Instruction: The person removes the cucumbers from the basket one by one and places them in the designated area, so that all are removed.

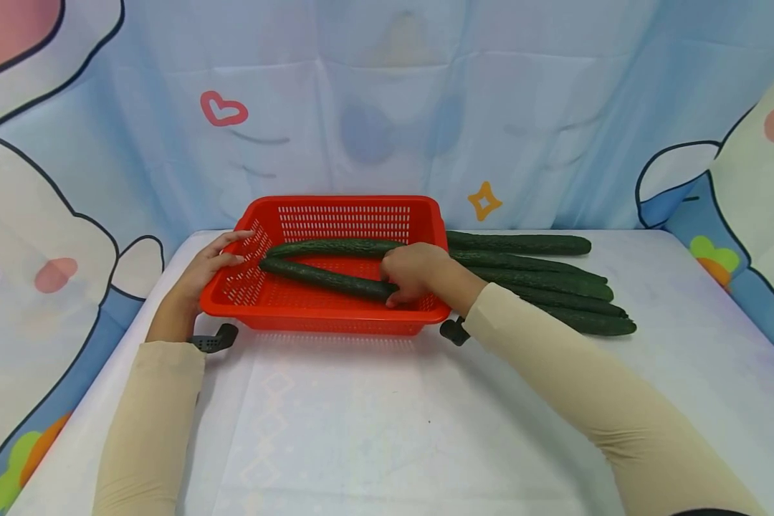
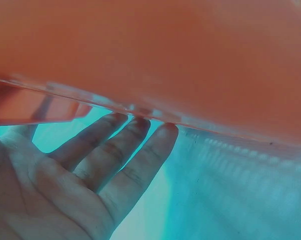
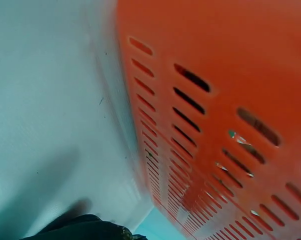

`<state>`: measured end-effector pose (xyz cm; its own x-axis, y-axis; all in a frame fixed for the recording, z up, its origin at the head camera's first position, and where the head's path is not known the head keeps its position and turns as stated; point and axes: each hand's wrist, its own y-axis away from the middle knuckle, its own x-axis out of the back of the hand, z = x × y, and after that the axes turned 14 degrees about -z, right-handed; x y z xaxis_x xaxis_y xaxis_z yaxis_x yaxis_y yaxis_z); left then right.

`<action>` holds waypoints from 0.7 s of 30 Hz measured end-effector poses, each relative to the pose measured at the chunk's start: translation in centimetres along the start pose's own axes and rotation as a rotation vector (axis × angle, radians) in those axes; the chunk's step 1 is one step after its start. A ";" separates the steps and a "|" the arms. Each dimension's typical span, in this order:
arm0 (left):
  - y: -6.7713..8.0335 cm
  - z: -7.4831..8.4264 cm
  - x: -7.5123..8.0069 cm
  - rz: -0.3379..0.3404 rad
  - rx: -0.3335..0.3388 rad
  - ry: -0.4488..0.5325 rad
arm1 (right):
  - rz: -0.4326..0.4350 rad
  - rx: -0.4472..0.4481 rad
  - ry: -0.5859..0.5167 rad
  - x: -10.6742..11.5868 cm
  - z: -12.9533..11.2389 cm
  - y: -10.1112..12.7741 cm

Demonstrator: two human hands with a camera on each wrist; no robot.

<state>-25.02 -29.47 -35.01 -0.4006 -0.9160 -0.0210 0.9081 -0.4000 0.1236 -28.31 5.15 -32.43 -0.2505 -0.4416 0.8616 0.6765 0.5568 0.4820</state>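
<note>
1. One red plastic basket with rows of slots (image 1: pixel 335 313) sits at the far side of the white table (image 1: pixel 361 416).
2. Two long, dark green, bumpy cucumbers are in the basket: a near cucumber (image 1: pixel 325 279) and a far cucumber (image 1: pixel 332 247). Their left ends are close together, and they spread apart to the right.
3. The right hand (image 1: pixel 419 269) grips the near cucumber by its right end. It is hard to see if this hand touches the far cucumber too.
4. The left hand (image 1: pixel 209 269) has its fingers out long, touching the left end of the basket, not clenched.
5. Five more green cucumbers (image 1: pixel 548 282) lie side by side right of the basket. The basket and the right arm hide their left ends.
6. Past the table's far edge hangs a blue cloth (image 1: pixel 322 143). A wide stretch of white tabletop lies on the near side of the basket.
</note>
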 end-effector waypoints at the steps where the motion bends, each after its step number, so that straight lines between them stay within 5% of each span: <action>1: 0.0 0.0 0.0 -0.003 -0.004 -0.003 | 0.003 -0.003 0.009 0.0 -0.1 0.0; 21: -0.1 -0.2 0.1 0.007 -0.001 0.001 | 0.003 0.020 0.030 0.0 -0.7 -0.5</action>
<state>-25.14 -29.48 -35.23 -0.3941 -0.9188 -0.0216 0.9110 -0.3936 0.1231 -28.14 4.37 -32.79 -0.2274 -0.4610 0.8578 0.6634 0.5715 0.4830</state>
